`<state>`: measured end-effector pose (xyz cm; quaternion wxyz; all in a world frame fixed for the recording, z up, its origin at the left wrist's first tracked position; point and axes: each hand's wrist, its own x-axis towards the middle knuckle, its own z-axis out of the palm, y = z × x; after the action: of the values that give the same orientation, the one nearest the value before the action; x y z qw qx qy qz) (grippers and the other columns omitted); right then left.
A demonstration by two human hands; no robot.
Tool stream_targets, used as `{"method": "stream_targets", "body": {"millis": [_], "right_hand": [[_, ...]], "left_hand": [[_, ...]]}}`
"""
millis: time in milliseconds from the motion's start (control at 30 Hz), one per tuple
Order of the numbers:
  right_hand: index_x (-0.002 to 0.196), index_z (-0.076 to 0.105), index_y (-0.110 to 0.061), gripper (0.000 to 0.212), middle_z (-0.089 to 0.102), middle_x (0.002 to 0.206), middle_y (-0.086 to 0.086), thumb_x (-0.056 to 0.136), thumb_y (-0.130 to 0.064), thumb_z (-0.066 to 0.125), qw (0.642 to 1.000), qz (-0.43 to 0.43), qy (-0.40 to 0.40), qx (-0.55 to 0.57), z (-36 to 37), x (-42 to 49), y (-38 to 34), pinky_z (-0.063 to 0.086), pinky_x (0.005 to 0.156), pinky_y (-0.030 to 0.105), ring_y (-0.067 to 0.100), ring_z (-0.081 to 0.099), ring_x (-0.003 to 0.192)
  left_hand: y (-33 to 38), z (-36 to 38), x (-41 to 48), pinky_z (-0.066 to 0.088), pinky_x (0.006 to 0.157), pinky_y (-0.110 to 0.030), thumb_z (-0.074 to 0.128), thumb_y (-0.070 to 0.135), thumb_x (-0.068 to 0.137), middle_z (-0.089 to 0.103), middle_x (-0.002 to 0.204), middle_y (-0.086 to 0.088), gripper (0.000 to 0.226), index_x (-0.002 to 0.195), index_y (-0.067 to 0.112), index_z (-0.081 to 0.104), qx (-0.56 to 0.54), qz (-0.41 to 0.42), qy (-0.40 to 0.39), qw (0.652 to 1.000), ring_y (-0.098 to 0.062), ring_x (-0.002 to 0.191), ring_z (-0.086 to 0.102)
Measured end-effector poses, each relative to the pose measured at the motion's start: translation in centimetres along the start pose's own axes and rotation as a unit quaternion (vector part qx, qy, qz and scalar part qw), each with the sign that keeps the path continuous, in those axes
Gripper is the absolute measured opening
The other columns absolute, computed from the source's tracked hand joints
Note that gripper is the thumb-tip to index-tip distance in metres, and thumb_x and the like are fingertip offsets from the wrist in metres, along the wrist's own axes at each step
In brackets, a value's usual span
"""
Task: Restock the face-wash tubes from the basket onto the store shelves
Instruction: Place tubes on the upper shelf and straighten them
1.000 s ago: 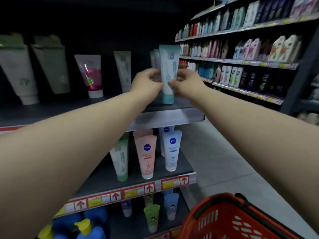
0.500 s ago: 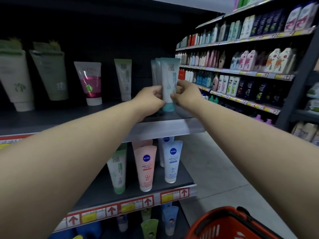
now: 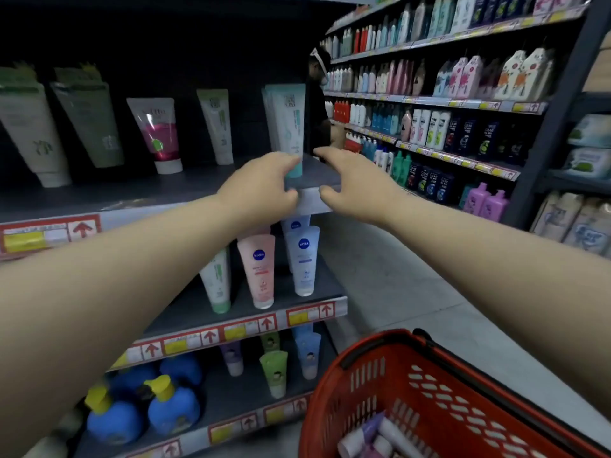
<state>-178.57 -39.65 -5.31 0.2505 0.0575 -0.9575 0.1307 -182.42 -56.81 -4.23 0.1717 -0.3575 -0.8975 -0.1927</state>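
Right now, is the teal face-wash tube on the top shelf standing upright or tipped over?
Upright: the teal tube stands on its cap on the shelf, flat end pointing up.

NIVEA — pink tube (image 3: 259, 269), white tube (image 3: 303, 259).

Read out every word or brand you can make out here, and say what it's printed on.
"NIVEA": pink tube on the middle shelf.
"NIVEA": white tube beside it.
"CLEAR": dark bottles across the aisle.
Price tags and the print on the top-shelf tubes: too blurred to read.
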Motion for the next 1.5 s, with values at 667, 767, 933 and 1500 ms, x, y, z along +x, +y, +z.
{"method": "stream_targets", "body": {"millis": [667, 767, 933, 1500], "right_hand": [[0.131, 0.047, -0.015, 0.068, 0.059, 0.125, 0.011, 0.07, -0.046, 0.043, 0.978, 0.041, -0.193, -0.071, 9.0, -23.2, 7.9, 0.045, 0.095, 0.044, 0.033, 0.055, 0.113], [0.134, 0.045, -0.015, 0.075, 0.056, 0.129, 0.01, 0.068, -0.05, 0.04, 0.97, 0.07, -0.224, -0.058, 11.8, -25.9, 9.8, 0.045, 0.097, 0.044, 0.031, 0.054, 0.118], [0.141, 0.04, -0.017, 0.076, 0.051, 0.137, 0.011, 0.072, -0.049, 0.045, 0.952, 0.125, -0.278, -0.037, 15.2, -31.2, 11.7, 0.041, 0.102, 0.041, 0.031, 0.049, 0.124], [0.147, 0.025, -0.018, 0.092, 0.03, 0.149, 0.01, 0.073, -0.038, 0.075, 0.714, 0.158, -0.66, -0.172, 21.8, -49.9, 15.3, 0.032, 0.107, 0.051, 0.032, 0.027, 0.137]], "left_hand": [[9.8, 19.2, -12.4, 0.028, 0.114, -0.042, 0.053, 0.027, 0.083, 0.029, 0.154, -0.01, 0.073, 0.148, 0.008, 0.025, 0.056, 0.066, -0.22, 0.972, -0.024, 0.14, 0.031], [10.3, 23.4, -13.6, 0.029, 0.113, -0.042, 0.055, 0.028, 0.083, 0.03, 0.153, -0.011, 0.076, 0.149, 0.008, 0.022, 0.029, 0.054, -0.265, 0.962, -0.027, 0.139, 0.033], [10.9, 29.4, -16.5, 0.029, 0.112, -0.039, 0.055, 0.031, 0.086, 0.031, 0.151, -0.011, 0.074, 0.148, 0.009, 0.021, 0.017, 0.043, -0.334, 0.941, -0.027, 0.138, 0.033], [14.6, 39.9, -22.8, 0.038, 0.102, -0.042, 0.042, 0.038, 0.094, 0.053, 0.129, -0.008, 0.037, 0.122, 0.017, 0.054, 0.091, 0.101, -0.593, 0.794, -0.028, 0.119, 0.05]]}}
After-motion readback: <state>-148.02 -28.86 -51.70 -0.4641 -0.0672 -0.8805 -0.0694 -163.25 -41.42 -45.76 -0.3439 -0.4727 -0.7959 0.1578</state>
